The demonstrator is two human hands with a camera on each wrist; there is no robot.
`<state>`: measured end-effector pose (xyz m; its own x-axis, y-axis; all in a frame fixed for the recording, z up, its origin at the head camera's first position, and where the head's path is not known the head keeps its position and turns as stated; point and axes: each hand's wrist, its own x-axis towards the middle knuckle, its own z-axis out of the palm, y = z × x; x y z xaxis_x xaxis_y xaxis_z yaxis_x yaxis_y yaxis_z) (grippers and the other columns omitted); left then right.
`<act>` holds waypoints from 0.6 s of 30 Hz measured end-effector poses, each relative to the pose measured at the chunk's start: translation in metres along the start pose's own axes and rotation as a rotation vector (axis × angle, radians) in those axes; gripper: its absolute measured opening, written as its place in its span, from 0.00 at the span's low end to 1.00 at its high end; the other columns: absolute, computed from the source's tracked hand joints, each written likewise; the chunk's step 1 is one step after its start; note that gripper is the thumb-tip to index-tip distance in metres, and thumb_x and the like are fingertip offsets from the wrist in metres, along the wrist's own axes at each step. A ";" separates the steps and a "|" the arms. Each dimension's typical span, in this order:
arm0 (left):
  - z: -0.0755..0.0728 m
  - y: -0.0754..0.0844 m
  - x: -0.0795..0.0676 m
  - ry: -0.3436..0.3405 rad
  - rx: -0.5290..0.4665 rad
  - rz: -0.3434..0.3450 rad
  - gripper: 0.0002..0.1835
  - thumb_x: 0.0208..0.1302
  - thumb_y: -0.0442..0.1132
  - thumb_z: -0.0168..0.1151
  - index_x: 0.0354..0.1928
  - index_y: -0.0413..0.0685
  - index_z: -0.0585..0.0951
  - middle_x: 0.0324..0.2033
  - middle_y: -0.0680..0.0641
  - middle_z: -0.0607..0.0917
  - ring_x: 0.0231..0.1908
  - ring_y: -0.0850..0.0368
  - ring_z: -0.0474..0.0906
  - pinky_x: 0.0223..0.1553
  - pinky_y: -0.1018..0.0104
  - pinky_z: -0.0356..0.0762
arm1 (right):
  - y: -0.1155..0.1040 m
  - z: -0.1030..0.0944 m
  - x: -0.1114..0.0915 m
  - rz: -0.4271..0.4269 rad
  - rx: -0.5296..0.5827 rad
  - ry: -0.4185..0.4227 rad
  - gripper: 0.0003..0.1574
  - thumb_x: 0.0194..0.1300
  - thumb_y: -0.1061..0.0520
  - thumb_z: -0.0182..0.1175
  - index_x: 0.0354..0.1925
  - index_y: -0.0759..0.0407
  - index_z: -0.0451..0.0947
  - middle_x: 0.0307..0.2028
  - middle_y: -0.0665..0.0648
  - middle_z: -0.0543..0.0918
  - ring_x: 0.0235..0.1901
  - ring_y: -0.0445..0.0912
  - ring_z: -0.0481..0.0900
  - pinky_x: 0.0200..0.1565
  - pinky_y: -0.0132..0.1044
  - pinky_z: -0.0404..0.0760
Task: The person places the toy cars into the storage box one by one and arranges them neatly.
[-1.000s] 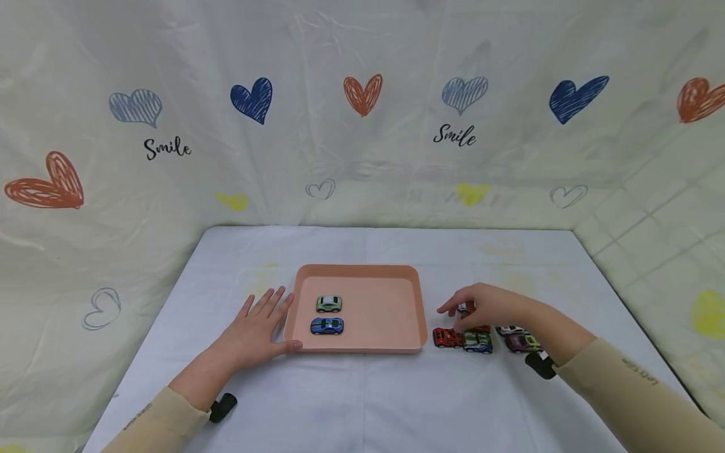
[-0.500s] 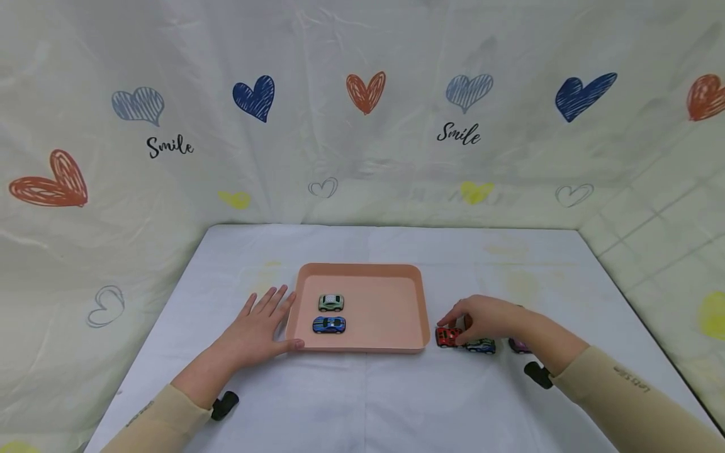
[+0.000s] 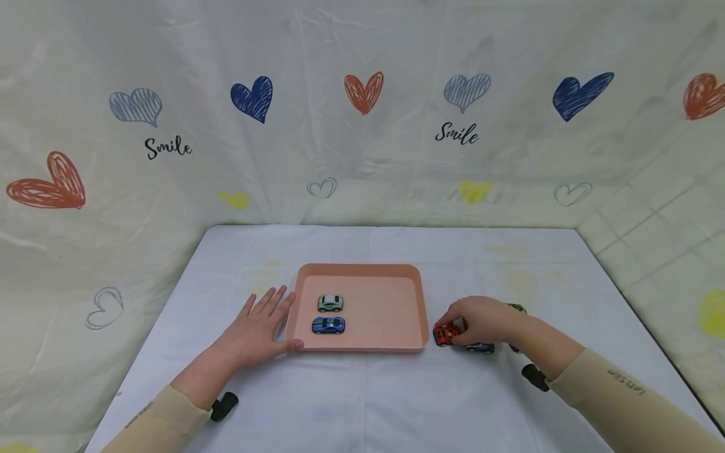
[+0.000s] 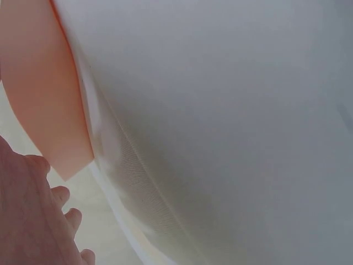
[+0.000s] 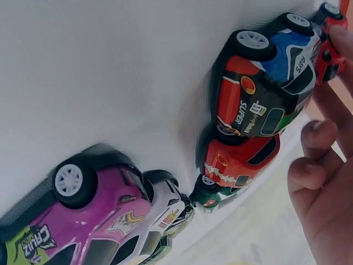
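Observation:
Beside the right edge of a pink tray (image 3: 391, 308), my right hand (image 3: 486, 319) pinches a small red toy car (image 3: 444, 336) between thumb and fingers. That red car (image 5: 332, 47) also shows at the right wrist view's upper right corner. Next to it stands a toy car in blue, black and red (image 5: 267, 83), with another red toy car (image 5: 242, 160) beyond. Spread fingers of my left hand (image 3: 252, 332) touch the tray's left rim, thumb at the front corner. Inside the tray, a pale green toy car (image 3: 330, 303) sits behind a blue toy car (image 3: 328, 325).
A purple toy car (image 5: 96, 221) and a white one (image 5: 165, 201) stand in a second group, partly under my right forearm in the head view. A white cloth (image 3: 362, 402) covers the table. A printed curtain (image 3: 408, 151) hangs behind it.
My right hand has come down and forward from above the cars onto the near red one and now grips it, with the car slightly turned. The left hand stays at the tray.

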<state>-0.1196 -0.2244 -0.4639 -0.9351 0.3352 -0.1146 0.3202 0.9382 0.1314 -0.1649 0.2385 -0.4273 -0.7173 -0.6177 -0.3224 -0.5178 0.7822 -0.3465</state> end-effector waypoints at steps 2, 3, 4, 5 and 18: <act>-0.001 0.000 0.000 -0.003 0.005 -0.001 0.59 0.55 0.80 0.52 0.79 0.50 0.52 0.78 0.44 0.50 0.77 0.44 0.42 0.74 0.40 0.35 | -0.001 -0.001 0.000 -0.005 -0.010 0.007 0.19 0.58 0.52 0.71 0.50 0.42 0.86 0.38 0.37 0.81 0.31 0.35 0.73 0.35 0.34 0.77; 0.000 0.000 0.000 -0.002 0.010 -0.001 0.58 0.55 0.79 0.52 0.79 0.50 0.52 0.78 0.44 0.51 0.77 0.44 0.42 0.74 0.40 0.35 | -0.002 -0.001 0.000 -0.008 -0.015 0.012 0.19 0.58 0.52 0.71 0.50 0.42 0.86 0.39 0.37 0.81 0.30 0.35 0.73 0.35 0.34 0.77; 0.000 0.000 0.000 0.000 0.012 0.000 0.58 0.55 0.79 0.52 0.79 0.50 0.52 0.78 0.44 0.51 0.77 0.44 0.42 0.74 0.40 0.35 | -0.002 -0.002 0.000 -0.015 -0.022 0.018 0.19 0.59 0.53 0.71 0.50 0.43 0.86 0.39 0.38 0.82 0.29 0.35 0.73 0.34 0.34 0.78; 0.000 0.000 0.000 0.003 0.008 0.003 0.58 0.56 0.79 0.52 0.79 0.49 0.53 0.77 0.43 0.51 0.76 0.43 0.42 0.73 0.40 0.36 | -0.002 -0.003 0.000 -0.017 -0.030 0.025 0.19 0.59 0.53 0.71 0.50 0.43 0.86 0.40 0.38 0.82 0.29 0.35 0.73 0.35 0.34 0.78; -0.001 0.000 -0.002 0.016 -0.002 0.017 0.58 0.56 0.79 0.51 0.78 0.49 0.53 0.77 0.42 0.52 0.76 0.42 0.44 0.73 0.39 0.36 | 0.007 -0.013 -0.004 -0.039 -0.037 0.144 0.21 0.60 0.54 0.69 0.53 0.45 0.85 0.45 0.41 0.83 0.41 0.40 0.80 0.44 0.41 0.82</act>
<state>-0.1180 -0.2249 -0.4631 -0.9319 0.3497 -0.0963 0.3359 0.9322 0.1350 -0.1718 0.2477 -0.4165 -0.7546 -0.6316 -0.1782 -0.5614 0.7619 -0.3231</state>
